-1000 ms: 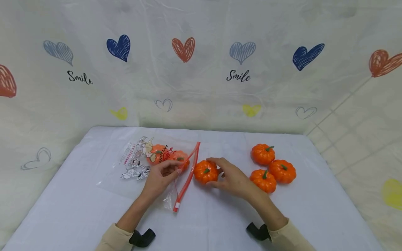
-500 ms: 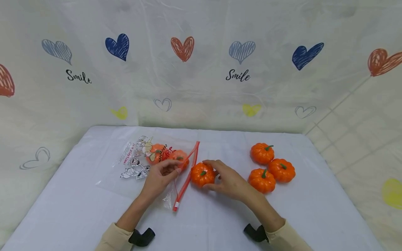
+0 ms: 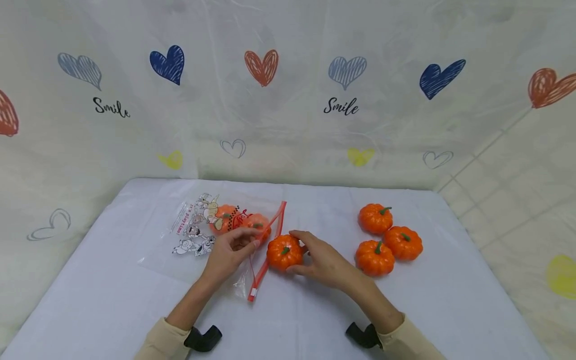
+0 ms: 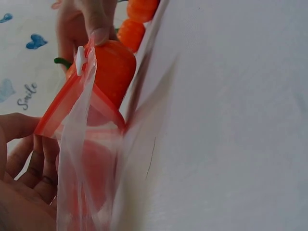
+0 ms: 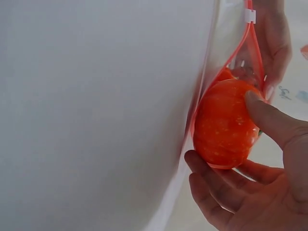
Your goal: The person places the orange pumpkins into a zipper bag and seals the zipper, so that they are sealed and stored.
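A small orange pumpkin (image 3: 284, 253) with a green stem is gripped between the thumb and fingers of my right hand (image 3: 325, 261). It stands at the mouth of a clear zip bag (image 3: 166, 255) with a red zip edge (image 3: 258, 282) and printed cartoon figures. My left hand (image 3: 230, 254) pinches the upper lip of that edge, and the mouth gapes in the right wrist view around the pumpkin (image 5: 226, 125). Two more pumpkins lie inside the bag, seen through the film. A white slider (image 4: 80, 61) sits at one end of the zip.
Three loose pumpkins (image 3: 375, 257) stand grouped on the right of the white-covered table (image 3: 315, 320). A pale curtain (image 3: 288, 115) printed with hearts hangs behind the table. Black devices (image 3: 203, 339) are worn at both wrists.
My right hand has moved left with the pumpkin, from just beside the red zip edge to overlapping it at the bag's mouth. My left hand has kept its pinch in place.
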`<state>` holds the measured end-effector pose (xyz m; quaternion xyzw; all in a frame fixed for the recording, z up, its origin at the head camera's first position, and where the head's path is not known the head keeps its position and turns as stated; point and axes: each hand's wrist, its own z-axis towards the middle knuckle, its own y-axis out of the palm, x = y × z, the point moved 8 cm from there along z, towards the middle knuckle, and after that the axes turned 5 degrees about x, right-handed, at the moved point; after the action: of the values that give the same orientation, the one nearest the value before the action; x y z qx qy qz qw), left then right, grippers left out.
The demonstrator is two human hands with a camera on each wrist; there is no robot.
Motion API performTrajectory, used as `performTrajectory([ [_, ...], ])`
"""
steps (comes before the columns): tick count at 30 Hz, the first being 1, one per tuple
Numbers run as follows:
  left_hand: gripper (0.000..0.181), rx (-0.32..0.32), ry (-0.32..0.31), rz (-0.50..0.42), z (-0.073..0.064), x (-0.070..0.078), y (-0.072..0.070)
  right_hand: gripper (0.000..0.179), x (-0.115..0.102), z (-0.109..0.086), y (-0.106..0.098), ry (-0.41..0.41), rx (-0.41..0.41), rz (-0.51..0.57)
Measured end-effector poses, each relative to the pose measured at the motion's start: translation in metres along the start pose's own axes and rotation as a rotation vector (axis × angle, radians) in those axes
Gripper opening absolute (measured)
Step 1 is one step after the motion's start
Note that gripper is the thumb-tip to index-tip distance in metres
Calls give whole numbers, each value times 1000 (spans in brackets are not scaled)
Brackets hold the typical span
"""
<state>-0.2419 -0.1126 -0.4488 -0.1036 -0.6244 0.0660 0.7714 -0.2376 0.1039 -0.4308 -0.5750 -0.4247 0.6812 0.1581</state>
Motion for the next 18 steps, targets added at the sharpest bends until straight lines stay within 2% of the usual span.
performTrajectory([
  [12, 25, -21, -1, -15, -1, -1, 0, 80, -4, 9, 8, 36, 28, -5],
  [18, 25, -29, 2, -26, 0, 1, -1, 79, -4, 15, 8, 19, 52, 13],
])
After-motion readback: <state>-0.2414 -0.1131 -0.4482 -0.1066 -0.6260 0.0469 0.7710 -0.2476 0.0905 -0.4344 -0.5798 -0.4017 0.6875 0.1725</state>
